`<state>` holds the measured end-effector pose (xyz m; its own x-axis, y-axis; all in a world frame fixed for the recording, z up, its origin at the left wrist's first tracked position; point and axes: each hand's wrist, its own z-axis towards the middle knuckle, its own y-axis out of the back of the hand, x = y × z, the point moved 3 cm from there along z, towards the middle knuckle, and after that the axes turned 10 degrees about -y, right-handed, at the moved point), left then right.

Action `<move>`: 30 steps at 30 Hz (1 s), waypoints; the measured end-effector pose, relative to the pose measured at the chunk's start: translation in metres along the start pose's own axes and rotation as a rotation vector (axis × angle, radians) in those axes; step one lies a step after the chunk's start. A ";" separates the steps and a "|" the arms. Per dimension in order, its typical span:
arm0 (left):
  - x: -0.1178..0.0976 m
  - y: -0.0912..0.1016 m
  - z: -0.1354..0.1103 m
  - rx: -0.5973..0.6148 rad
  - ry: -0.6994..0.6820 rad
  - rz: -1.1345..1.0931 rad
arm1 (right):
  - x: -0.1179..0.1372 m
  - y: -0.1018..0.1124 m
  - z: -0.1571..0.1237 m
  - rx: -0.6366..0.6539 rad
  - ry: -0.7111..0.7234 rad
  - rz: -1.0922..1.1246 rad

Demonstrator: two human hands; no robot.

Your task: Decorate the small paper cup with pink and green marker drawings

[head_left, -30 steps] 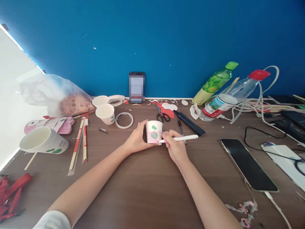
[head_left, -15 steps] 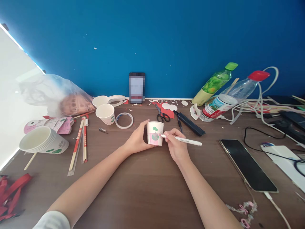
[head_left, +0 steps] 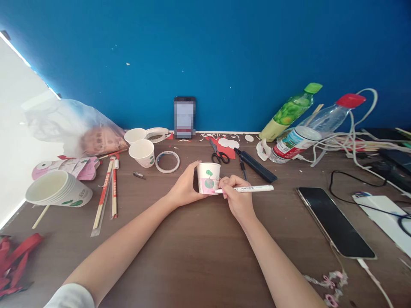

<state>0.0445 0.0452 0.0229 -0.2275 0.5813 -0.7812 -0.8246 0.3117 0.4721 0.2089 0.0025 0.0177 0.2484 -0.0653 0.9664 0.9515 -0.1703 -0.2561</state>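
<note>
A white paper cup (head_left: 209, 176) with a green plant print and a pink-coloured lower part stands upright in the middle. My left hand (head_left: 186, 185) is wrapped round its left side, the far fingers hidden behind it. In my right hand (head_left: 236, 192) is a white marker pen (head_left: 257, 188), pinched near its tip. That tip touches or nearly touches the cup's lower right side, by the pink area. Behind the cup lie black-handled scissors (head_left: 220, 157) on red paper (head_left: 228, 150).
Paper cups (head_left: 141, 153) and a tape roll (head_left: 167, 162) sit back left; stacked cups (head_left: 61, 188) and wrapped chopsticks (head_left: 104, 194) are farther left. To the right are a black phone (head_left: 335, 222), a red-capped bottle (head_left: 298, 143), a green-capped bottle (head_left: 285, 115) and cables. Another phone (head_left: 184, 117) leans on the blue wall.
The marker's tip has moved down the cup's right side, and the pen now lies more level. My left hand and the cup have hardly moved.
</note>
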 end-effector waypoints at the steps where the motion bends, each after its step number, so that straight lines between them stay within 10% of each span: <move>1: 0.000 0.000 0.000 0.002 0.001 -0.001 | 0.000 0.000 0.000 0.005 0.005 -0.013; 30: 0.000 0.000 -0.001 0.016 -0.036 -0.001 | -0.003 0.005 0.002 -0.185 -0.057 -0.017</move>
<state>0.0439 0.0443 0.0222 -0.2076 0.6075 -0.7667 -0.8162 0.3245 0.4781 0.2137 0.0032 0.0138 0.2480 -0.0059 0.9688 0.9074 -0.3489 -0.2344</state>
